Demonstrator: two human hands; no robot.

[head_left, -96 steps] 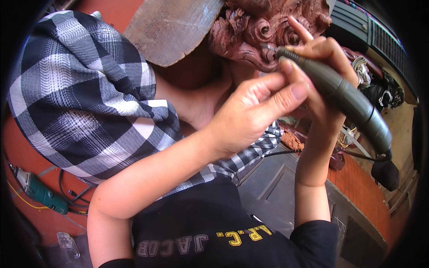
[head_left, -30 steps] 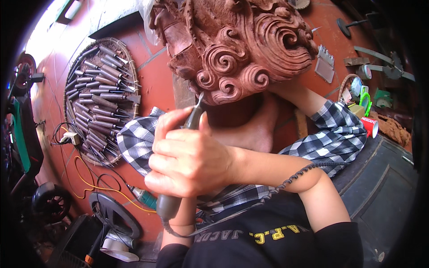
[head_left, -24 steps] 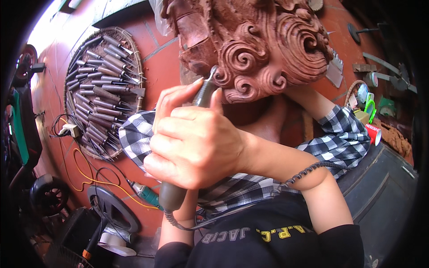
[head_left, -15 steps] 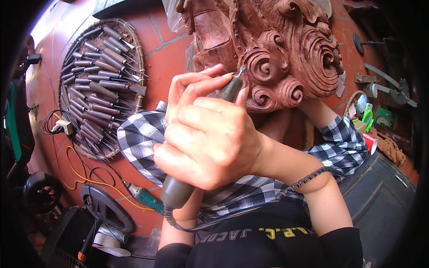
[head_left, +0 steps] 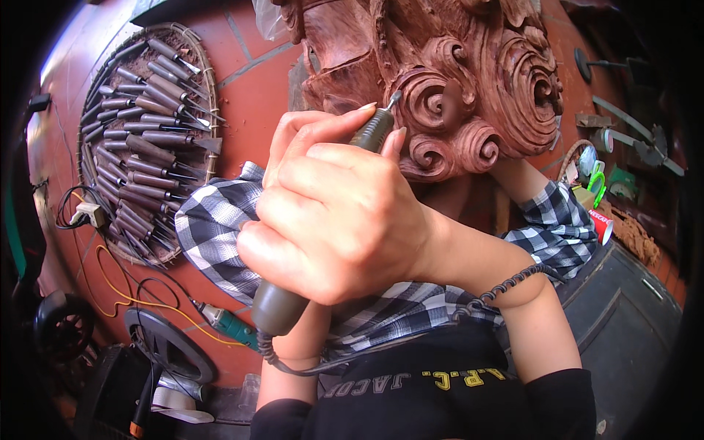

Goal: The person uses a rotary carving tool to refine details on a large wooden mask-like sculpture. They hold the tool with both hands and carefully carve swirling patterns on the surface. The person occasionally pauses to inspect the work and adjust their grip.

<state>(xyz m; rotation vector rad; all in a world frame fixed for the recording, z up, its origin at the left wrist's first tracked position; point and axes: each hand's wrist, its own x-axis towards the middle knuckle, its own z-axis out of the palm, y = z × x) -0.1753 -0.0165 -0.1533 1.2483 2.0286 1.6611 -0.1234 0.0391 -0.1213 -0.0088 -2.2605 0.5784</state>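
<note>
Rotary tool point(head_left: 281, 306) moved up carving point(head_left: 506, 88) | right hand point(head_left: 341, 216) clenched around it | left hand point(head_left: 292, 136): grip unclear | basket point(head_left: 199, 48): chisels point(head_left: 150, 149)

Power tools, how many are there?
2 that I can tell: the dark grey tool in the right hand, and the green tool on the red floor, toward the lower left. Others may be hidden.

The right hand point(head_left: 337, 220) hides the middle of the dark tool point(head_left: 279, 308) and the end of the left arm point(head_left: 291, 346). The view's top cuts off the brown carving point(head_left: 440, 103). In the tray point(head_left: 192, 40), chisels point(head_left: 150, 149) cover chisels.
</note>
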